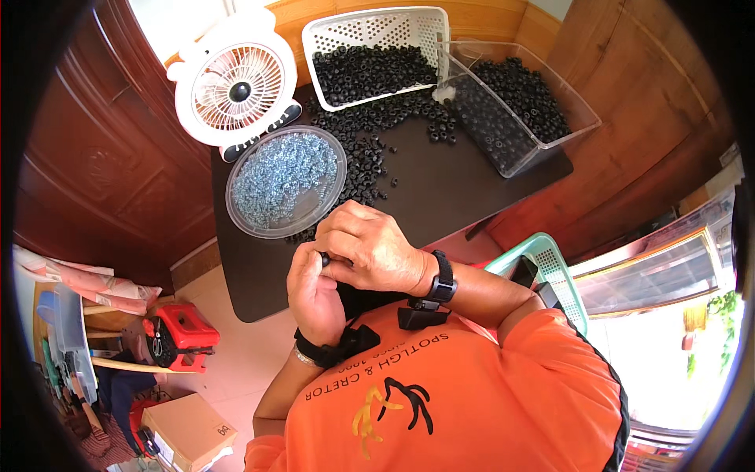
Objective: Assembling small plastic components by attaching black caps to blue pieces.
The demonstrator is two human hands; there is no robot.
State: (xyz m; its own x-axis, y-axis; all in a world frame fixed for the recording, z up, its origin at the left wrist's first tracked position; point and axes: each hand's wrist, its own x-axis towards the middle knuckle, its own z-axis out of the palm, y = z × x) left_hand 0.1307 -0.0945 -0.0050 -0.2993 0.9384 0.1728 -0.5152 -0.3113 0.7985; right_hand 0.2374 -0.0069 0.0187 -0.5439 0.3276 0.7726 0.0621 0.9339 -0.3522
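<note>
My left hand [314, 299] and my right hand [373, 248] meet close to my chest, just off the table's near edge. Pinched at the left fingertips is a small black round part [324, 259], mostly covered by fingers. My right hand's fingers are bent and pressed together over the left ones; what they grip is hidden. Beyond the hands, a round clear tray [343, 177] holds a heap of small, clear bluish pieces [287, 175]. Loose black ring-shaped parts [363, 165] lie scattered beside it.
A white perforated basket [444, 27] and a clear plastic bin [578, 135], both with black parts, stand at the back of the dark table [440, 200]. A white fan [240, 90] stands far left. A green basket [562, 275] is at my right; a cardboard box [189, 431] lies lower left.
</note>
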